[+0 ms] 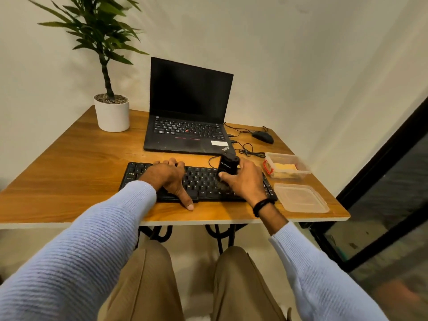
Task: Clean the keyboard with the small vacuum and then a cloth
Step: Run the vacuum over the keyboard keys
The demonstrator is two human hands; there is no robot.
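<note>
The black keyboard (pixel 199 184) lies near the front edge of the wooden surface (pixel 76 158), with bare grain open to its left. The left hand (pixel 168 179) presses flat on the keys, fingers spread (thumb over the near edge). The right hand (pixel 243 181) has its fingers clamped around the small vacuum (pixel 228 166), a dark cylinder upright on the keys. A clear plastic lid (pixel 301 198) sits just right.

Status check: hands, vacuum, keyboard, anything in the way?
Right hand grips small black vacuum, nozzle on black keyboard. Left hand flat on keys, bracing. Mouse cable loops behind keyboard; cloth not seen.
</note>
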